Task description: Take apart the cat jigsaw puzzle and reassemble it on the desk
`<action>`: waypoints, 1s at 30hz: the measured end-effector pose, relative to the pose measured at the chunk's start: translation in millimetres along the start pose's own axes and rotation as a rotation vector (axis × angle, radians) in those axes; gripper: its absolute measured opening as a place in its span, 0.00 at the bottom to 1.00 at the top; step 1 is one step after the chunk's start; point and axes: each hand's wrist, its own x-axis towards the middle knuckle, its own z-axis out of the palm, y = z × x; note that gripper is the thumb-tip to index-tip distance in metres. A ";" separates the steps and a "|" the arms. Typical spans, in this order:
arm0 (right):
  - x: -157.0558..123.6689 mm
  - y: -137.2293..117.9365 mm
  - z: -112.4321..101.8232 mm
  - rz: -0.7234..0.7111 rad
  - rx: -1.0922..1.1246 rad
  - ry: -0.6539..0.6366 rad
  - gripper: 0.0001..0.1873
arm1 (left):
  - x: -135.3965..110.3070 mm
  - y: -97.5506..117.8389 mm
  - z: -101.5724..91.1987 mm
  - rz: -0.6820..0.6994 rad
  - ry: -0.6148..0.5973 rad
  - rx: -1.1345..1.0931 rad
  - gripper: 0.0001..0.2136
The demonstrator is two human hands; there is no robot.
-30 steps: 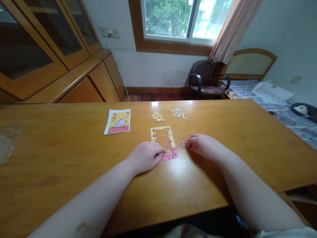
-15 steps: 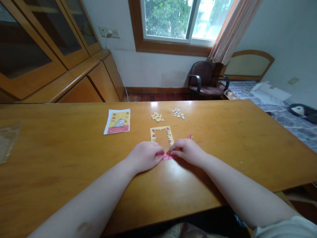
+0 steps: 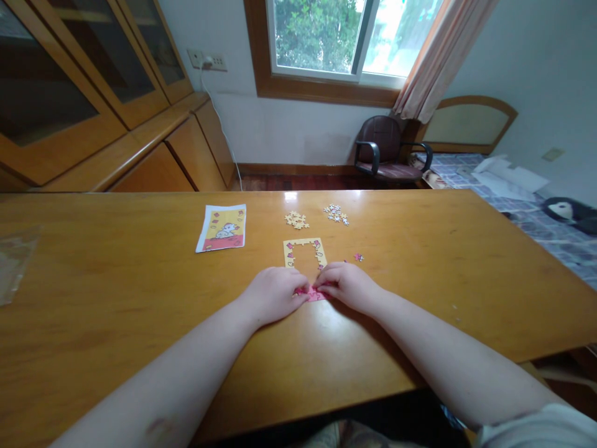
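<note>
A jigsaw puzzle (image 3: 317, 293) lies on the table before me, its yellow border joined into a frame with a gap in the middle and pink pieces along the near edge. My left hand (image 3: 278, 292) rests at its lower left, thumb and fingers closed against the pink part. On the other side my right hand (image 3: 349, 283) has its fingertips pinched down on the pink pieces, close to the left fingertips. Whatever piece lies under the right fingers is mostly hidden. Just beyond the right hand are loose pink pieces (image 3: 358, 257).
Behind the puzzle lie a pile of yellow pieces (image 3: 296, 219) and a pile of whitish pieces (image 3: 336, 213). A picture card (image 3: 222, 229) with a white animal is at the left. Clear plastic (image 3: 16, 264) lies at the table's (image 3: 140, 280) far left. Beyond stands a chair (image 3: 380, 149).
My right fingertips have shifted slightly left and closed down on the pink pieces. The left hand stays in nearly the same place.
</note>
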 end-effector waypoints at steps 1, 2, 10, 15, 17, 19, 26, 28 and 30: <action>-0.7 -0.2 -1.1 -0.010 -0.010 0.010 0.05 | -0.1 0.2 -0.3 0.003 0.001 0.005 0.09; -1.9 -0.7 -3.4 -0.018 -0.023 0.027 0.06 | -0.4 0.5 -0.6 0.007 0.002 0.006 0.09; -19.5 -6.0 -38.3 -0.077 -0.264 -0.089 0.10 | -3.7 2.8 -1.5 0.119 0.021 -0.060 0.12; -19.6 -9.6 -35.4 -0.091 -0.295 -0.159 0.12 | -4.2 2.3 -0.2 0.137 0.005 -0.037 0.14; -18.8 -10.3 -32.8 -0.088 -0.304 -0.174 0.12 | -4.5 2.4 -0.2 0.135 -0.006 -0.035 0.14; -18.7 -9.5 -33.3 -0.073 -0.320 -0.170 0.12 | -4.8 2.6 -0.4 0.132 -0.010 -0.037 0.14; -21.4 9.0 -54.2 0.203 -0.432 0.089 0.12 | -4.6 3.0 -0.6 0.110 -0.007 -0.052 0.14; -21.7 14.5 -57.5 0.252 -0.455 0.102 0.12 | -4.2 2.7 -0.8 0.103 -0.013 -0.073 0.14; -21.5 17.7 -57.7 0.274 -0.465 0.100 0.11 | -3.4 1.3 -1.2 0.063 0.000 -0.107 0.14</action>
